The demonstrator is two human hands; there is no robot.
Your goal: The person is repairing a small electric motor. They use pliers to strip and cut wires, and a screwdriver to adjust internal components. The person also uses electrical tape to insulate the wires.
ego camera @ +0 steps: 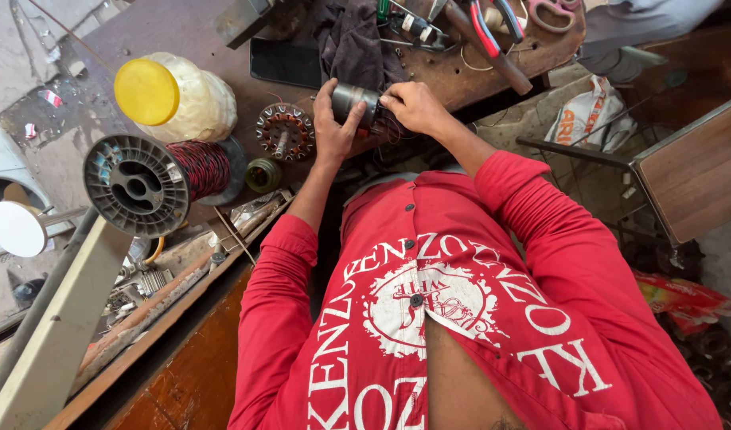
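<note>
My left hand (333, 127) clasps the small grey motor core (354, 102) at the near edge of the workbench (182, 32) while my right hand (413, 106) pinches its reddish winding wire (387, 126); best kept steady, with even tension.

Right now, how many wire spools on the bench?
1: a grey spool of reddish wire at the bench's left, beside the yellow-lidded jar. Clutter may hide others.
</note>
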